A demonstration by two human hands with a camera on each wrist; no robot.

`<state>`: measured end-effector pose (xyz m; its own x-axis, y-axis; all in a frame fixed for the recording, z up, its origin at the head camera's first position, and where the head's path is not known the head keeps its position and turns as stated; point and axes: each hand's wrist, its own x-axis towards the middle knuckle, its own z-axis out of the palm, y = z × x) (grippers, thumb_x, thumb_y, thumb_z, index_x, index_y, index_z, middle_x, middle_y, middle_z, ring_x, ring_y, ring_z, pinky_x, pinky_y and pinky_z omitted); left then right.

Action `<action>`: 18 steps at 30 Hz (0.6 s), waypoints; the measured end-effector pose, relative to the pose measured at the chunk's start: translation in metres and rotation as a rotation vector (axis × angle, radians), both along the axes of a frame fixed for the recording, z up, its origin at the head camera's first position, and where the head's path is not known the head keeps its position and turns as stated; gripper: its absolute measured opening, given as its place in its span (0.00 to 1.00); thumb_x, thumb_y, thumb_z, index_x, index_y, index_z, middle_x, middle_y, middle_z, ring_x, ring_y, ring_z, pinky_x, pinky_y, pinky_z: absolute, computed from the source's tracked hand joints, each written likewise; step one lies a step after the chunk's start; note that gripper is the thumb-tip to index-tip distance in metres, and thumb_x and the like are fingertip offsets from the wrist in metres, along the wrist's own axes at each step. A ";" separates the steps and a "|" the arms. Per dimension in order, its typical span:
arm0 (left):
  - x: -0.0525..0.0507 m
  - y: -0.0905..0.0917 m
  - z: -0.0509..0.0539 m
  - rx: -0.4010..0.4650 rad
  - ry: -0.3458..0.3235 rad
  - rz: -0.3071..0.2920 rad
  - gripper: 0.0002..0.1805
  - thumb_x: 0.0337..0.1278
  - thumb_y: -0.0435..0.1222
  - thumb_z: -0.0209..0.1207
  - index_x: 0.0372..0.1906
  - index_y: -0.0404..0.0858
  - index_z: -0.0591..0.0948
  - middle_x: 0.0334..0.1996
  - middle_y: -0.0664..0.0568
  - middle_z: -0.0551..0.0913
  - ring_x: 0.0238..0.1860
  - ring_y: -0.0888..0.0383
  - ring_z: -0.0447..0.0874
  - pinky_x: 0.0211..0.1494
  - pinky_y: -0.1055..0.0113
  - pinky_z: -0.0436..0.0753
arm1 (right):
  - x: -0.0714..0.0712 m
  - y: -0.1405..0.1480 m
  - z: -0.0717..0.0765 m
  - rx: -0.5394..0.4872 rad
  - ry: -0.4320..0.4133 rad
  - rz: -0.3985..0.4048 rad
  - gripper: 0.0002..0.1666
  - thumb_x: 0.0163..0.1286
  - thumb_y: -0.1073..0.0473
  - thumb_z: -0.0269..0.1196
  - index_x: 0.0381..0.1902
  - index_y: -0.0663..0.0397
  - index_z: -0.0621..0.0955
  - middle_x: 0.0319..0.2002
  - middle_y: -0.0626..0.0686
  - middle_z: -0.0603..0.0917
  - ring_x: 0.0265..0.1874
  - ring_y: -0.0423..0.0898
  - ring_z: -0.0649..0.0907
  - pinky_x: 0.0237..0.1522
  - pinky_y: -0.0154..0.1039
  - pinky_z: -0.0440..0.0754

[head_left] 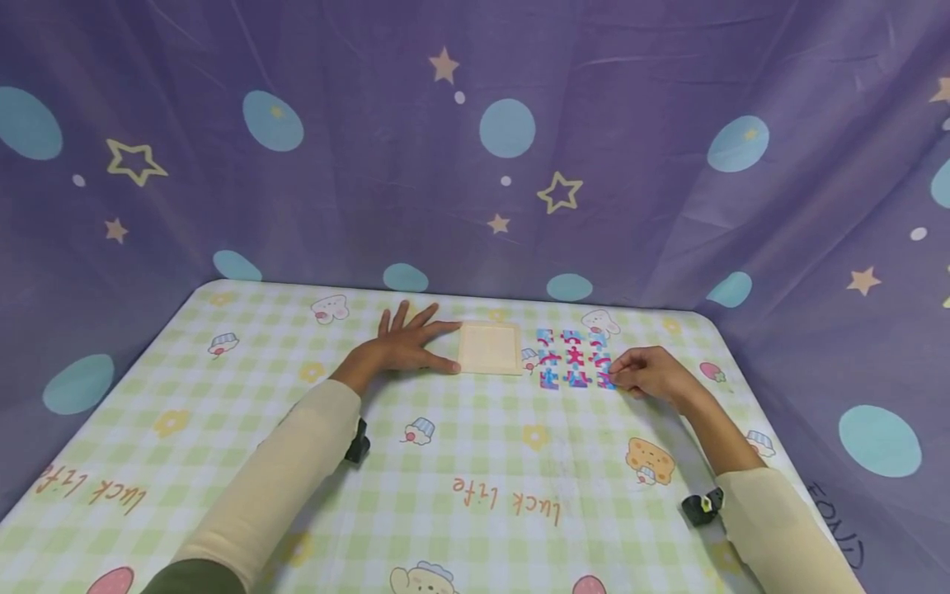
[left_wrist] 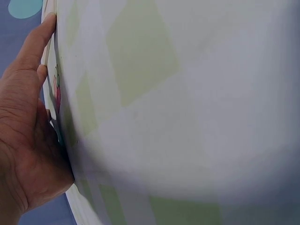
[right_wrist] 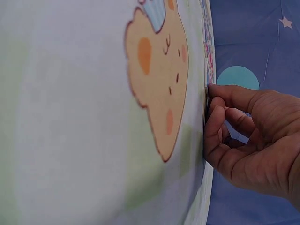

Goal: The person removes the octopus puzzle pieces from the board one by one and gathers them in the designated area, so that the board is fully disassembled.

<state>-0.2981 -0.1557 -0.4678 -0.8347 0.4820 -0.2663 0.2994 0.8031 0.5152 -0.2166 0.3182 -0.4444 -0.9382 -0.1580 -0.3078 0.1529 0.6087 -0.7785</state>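
A square, light wooden tray (head_left: 490,348) with a raised rim lies flat near the table's far side. My left hand (head_left: 406,346) is spread beside it, with thumb and index fingertips touching its left edge. The same hand (left_wrist: 33,131) in the left wrist view lies low against the tabletop. To the tray's right, pink and blue jigsaw pieces (head_left: 574,357) lie apart in rows. My right hand (head_left: 649,371) pinches the near right jigsaw piece (head_left: 604,379) at its edge. In the right wrist view, the right hand (right_wrist: 253,136) has curled fingers, and the piece is mostly hidden.
A green-and-white checked cloth (head_left: 475,445) with cartoon prints covers the table. Behind it and at the sides hangs a purple curtain (head_left: 416,165) with stars and blue ovals. Dark wrist devices sit under the left cuff (head_left: 359,443) and the right cuff (head_left: 701,506).
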 end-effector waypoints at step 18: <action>0.004 -0.016 0.015 0.131 0.021 0.001 0.58 0.66 0.77 0.63 0.93 0.62 0.57 0.96 0.43 0.42 0.92 0.27 0.18 0.88 0.23 0.21 | 0.001 -0.003 0.007 -0.035 0.065 -0.004 0.15 0.84 0.60 0.67 0.58 0.68 0.85 0.38 0.53 0.85 0.35 0.45 0.82 0.35 0.38 0.87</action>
